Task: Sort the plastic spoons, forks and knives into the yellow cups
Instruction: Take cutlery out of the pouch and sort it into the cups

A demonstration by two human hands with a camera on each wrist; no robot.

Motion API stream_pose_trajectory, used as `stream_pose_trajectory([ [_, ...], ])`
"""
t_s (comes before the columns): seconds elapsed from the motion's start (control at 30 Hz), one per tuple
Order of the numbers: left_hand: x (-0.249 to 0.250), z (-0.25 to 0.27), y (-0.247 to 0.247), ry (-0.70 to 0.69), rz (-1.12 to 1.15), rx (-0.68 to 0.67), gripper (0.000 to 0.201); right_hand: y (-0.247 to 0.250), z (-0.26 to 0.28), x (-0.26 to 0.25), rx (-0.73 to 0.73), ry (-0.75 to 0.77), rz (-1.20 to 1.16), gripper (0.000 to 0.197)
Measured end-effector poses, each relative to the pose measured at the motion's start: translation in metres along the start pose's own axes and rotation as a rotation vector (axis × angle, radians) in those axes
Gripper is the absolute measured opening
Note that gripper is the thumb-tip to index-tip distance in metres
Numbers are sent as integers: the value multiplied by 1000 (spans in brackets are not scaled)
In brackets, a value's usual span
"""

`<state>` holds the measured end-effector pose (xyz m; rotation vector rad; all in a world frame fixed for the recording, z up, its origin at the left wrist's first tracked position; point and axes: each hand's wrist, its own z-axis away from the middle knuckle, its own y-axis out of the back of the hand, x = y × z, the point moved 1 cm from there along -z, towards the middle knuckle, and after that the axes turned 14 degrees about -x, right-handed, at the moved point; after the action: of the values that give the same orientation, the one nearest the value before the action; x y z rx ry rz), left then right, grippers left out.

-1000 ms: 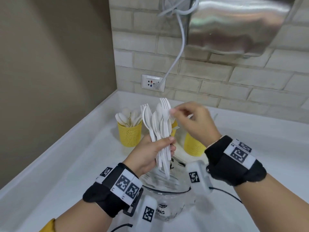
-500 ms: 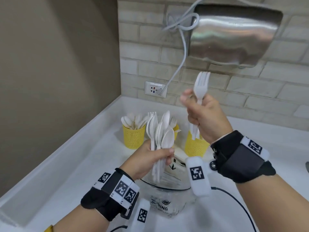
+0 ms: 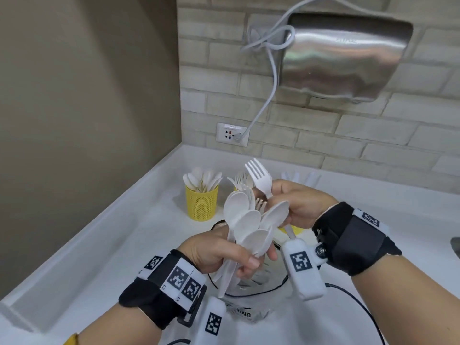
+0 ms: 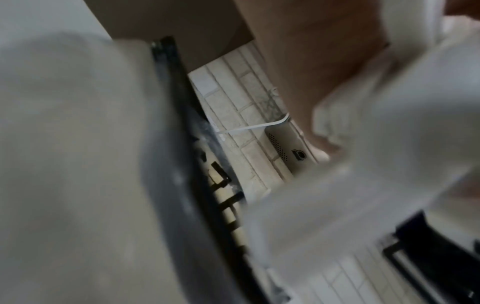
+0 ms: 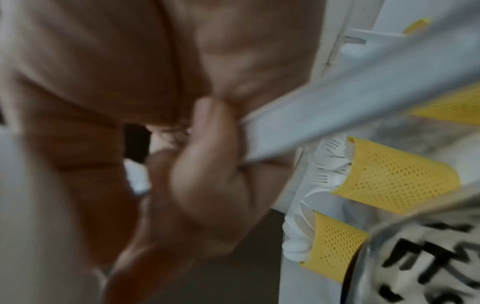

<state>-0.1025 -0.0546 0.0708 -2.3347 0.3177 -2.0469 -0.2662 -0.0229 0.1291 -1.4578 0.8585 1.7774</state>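
Observation:
My left hand (image 3: pixel 224 252) grips a bundle of white plastic spoons and forks (image 3: pixel 249 227) upright over a clear tub (image 3: pixel 249 310). Just right of the bundle, my right hand (image 3: pixel 298 207) holds a single white fork (image 3: pixel 260 178), tines up, with its fingertips close against the bundle's spoons. In the right wrist view the fingers curl round the fork handle (image 5: pixel 350 115). At the back left a yellow mesh cup (image 3: pixel 201 202) holds spoons. A second cup (image 5: pixel 394 176) holds forks and is mostly hidden behind the bundle in the head view. A third cup (image 3: pixel 291 229) peeks out under my right hand.
White counter (image 3: pixel 119 245) in a corner, with a brown wall on the left and a brick wall behind. A steel hand dryer (image 3: pixel 343 58) hangs above, its cable running to a socket (image 3: pixel 232 134). The left wrist view is blurred by cutlery handles (image 4: pixel 363 164).
My right hand pulled one fork out of the bundle, lifted it high, and has now come back down beside the bundle. The left hand kept its hold and tilted the bundle slightly.

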Motion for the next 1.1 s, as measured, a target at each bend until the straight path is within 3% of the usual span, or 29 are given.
stream_pose_trajectory([
  [0.1, 2, 0, -1, -7, 47, -72, 29, -1, -1, 12, -145, -52, -11, 31],
  [0.2, 2, 0, 0, -60, 127, -112, 36, -6, -1, 16, -198, 21, -11, 8],
  [0.3, 0, -2, 3, -98, 171, -105, 33, -12, 0, 18, -146, 112, -57, 12],
  [0.4, 3, -5, 4, -105, 197, -26, 23, -17, -3, 23, 41, 173, -86, 25],
  [0.5, 6, -13, 0, -69, 67, 229, 8, -14, -8, 25, 342, 199, -198, 30],
  [0.6, 7, -22, -1, 41, -195, 673, 18, 2, -1, 18, 729, 299, -295, 12],
  [0.67, 4, -23, 5, 35, -274, 924, 12, 2, 6, 9, 842, 367, -181, 10],
  [0.73, 2, -26, 9, 42, -413, 1067, 19, -14, 6, -1, 807, 369, 60, 31],
  [0.83, 1, -34, 5, 113, -578, 1118, 34, -32, -7, -3, 773, 253, 326, 58],
  [0.9, -3, -38, 2, 110, -567, 1093, 42, -33, -12, -1, 765, 187, 387, 43],
  [0.97, -6, -37, 1, 52, -481, 1044, 47, -27, -11, 2, 682, 195, 283, 24],
  [1.1, -8, -34, 2, -57, -257, 853, 31, -19, -3, 8, 448, 200, 5, 26],
])
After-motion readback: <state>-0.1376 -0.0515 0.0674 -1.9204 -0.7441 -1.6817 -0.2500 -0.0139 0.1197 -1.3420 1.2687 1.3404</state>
